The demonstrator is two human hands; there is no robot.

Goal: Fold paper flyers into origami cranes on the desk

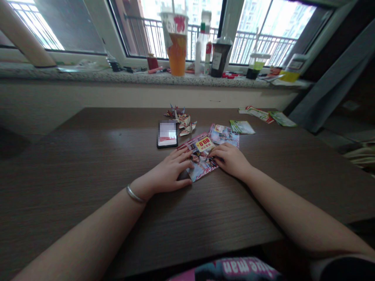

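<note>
1. Nearest, at the lower edge of the view, part of a dark shirt (pixel 234 269) with pale lettering is seen, beside the edge of a brown table (pixel 88 175).
2. A silver bracelet (pixel 135 194) is worn on the left wrist.
3. The left hand (pixel 172 171) is laid palm down with its fingers spread and nearly straight; the leaflet's left side is covered by the fingertips, and nothing is seen to be gripped.
4. The right hand (pixel 232 159) is held half curled, with its fingertips brought to the leaflet's right side; whether the paper is pinched cannot be told.
5. Between the two hands, a colourful printed leaflet (pixel 202 160) is laid flat and aslant on the table, its yellow price label turned upside down.
6. Just beyond the right hand, a second leaflet (pixel 225 134) of similar print is placed.
7. A phone (pixel 167 134) with a lit screen, partly blurred, is set just beyond the left hand.
8. Beside the phone, several folded paper pieces (pixel 185 123) are clustered.
9. Farther right, green-edged cards (pixel 242 127) are stacked, with printed strips (pixel 258 114) lying beyond them.
10. Along the speckled windowsill (pixel 129 79), an orange drink cup (pixel 177 52), a clear bottle (pixel 200 54) and a dark cup (pixel 219 58) are stood.
11. Beyond the glass, a balcony railing (pixel 265 47) is seen.
</note>
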